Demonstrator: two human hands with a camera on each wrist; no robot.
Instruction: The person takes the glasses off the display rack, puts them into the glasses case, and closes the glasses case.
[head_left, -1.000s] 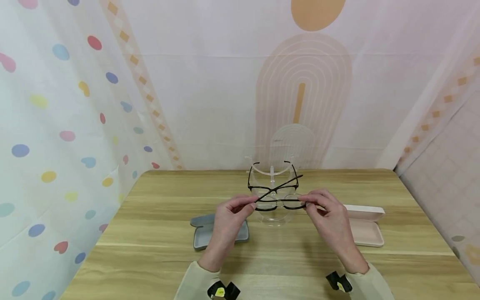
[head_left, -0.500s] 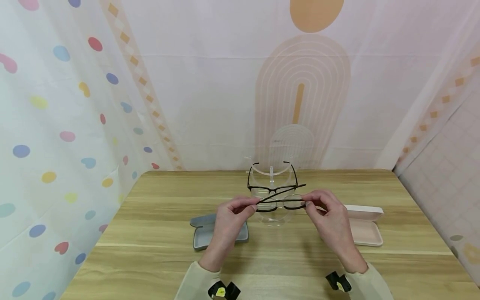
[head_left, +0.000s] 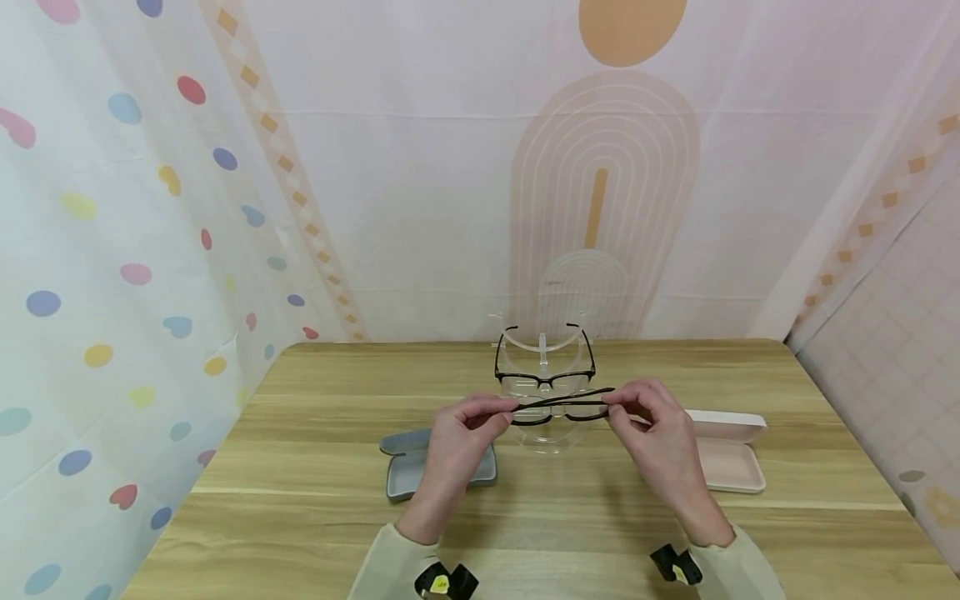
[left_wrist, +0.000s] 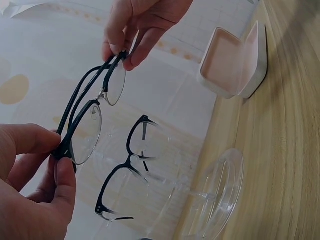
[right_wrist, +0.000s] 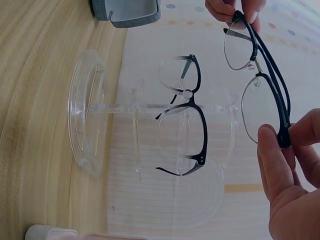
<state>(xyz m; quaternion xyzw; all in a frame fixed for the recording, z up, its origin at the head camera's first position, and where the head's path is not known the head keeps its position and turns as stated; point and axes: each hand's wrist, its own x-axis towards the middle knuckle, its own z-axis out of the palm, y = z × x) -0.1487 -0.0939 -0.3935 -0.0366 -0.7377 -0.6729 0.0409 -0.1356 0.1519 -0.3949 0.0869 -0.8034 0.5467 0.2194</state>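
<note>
Black half-rim glasses are held up level between both hands, above the table. My left hand pinches them at their left end corner with thumb and fingers. At the opposite corner my right hand grips the frame the same way. Both temples lie folded across behind the lenses, close to the brow bar, as the right wrist view shows on these glasses. Just behind, a second pair of black-framed glasses sits on a clear display stand, its temples spread open toward the back.
An open grey glasses case lies on the wooden table, partly hidden behind my left forearm. Beyond my right hand stands an open white case with a pink lining. A patterned curtain hangs along the table's back edge.
The temple that slanted up to the right has swung down, folding in close against the frame of the held glasses. Both hands have stayed almost in place.
</note>
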